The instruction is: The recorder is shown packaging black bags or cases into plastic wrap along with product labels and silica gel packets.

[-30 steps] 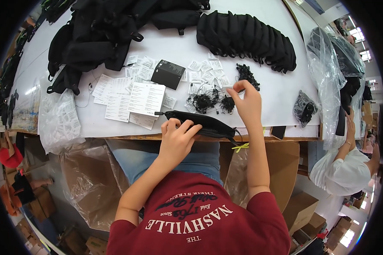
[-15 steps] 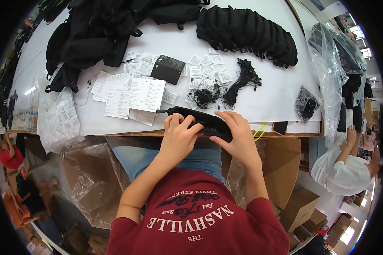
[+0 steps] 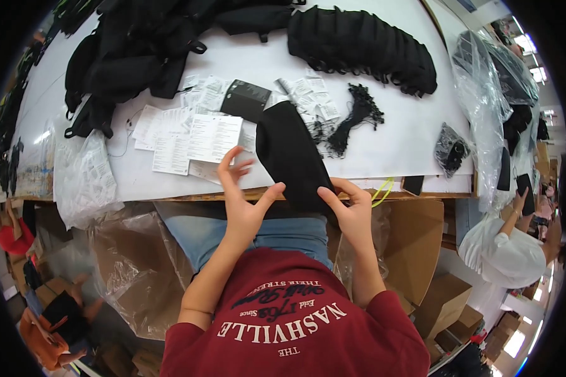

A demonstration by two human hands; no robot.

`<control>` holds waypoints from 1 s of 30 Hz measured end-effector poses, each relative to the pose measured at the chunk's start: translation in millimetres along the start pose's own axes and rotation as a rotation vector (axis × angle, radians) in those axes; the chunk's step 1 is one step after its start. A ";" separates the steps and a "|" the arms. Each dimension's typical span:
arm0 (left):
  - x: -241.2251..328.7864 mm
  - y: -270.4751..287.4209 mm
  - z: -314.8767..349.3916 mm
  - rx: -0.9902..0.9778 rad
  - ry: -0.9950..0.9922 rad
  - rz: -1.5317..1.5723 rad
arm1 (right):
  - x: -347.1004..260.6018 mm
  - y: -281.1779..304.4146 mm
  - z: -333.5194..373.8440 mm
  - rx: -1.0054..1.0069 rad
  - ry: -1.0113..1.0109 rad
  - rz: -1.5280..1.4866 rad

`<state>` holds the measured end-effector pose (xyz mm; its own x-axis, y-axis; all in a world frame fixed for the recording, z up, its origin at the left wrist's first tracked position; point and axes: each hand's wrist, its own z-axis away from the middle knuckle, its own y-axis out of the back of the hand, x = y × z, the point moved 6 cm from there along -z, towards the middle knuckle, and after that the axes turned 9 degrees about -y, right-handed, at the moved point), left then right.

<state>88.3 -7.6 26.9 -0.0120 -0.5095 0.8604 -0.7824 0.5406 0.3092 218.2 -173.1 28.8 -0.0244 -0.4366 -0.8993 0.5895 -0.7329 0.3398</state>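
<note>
A black fabric pouch [image 3: 290, 154] stands lengthwise before me at the table's near edge, its far end over the white labels. My right hand [image 3: 353, 212] grips its lower right corner, thumb on the face toward me and fingers behind. My left hand [image 3: 242, 204] is open beside the pouch's lower left edge; its fingers are spread and the thumb tip is at the edge, perhaps touching it. Beyond the left hand lie printed white sheets [image 3: 214, 137] and a black card [image 3: 245, 99]. A bunch of black cords [image 3: 357, 119] lies right of the pouch.
Black pouches [image 3: 365, 47] stand in a row at the back; more black bags [image 3: 126, 69] are heaped at far left. Small white labels [image 3: 317, 97] are scattered mid-table. Clear plastic bags [image 3: 88, 176] hang at the left edge. A phone [image 3: 413, 184] lies at the near right edge.
The pouch has turned from lying crosswise to pointing away from me, its broad face showing. My left hand has let go of it and spread; the right has shifted to its lower corner.
</note>
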 end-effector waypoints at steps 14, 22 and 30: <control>-57.3 28.5 15.2 0.338 0.586 1.087 | -45.7 -46.9 9.9 -0.348 0.311 0.017; -63.7 31.3 23.7 0.429 0.708 1.161 | -48.2 -45.4 15.5 -0.430 0.409 0.206; -21.7 14.6 16.1 0.016 0.692 1.077 | -54.3 -30.9 -5.5 -0.381 0.280 -0.019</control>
<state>67.1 0.6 6.2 -0.3199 0.6344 0.7038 -0.5869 0.4504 -0.6728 205.8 -123.9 65.6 0.1492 -0.2292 -0.9619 0.8469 -0.4726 0.2440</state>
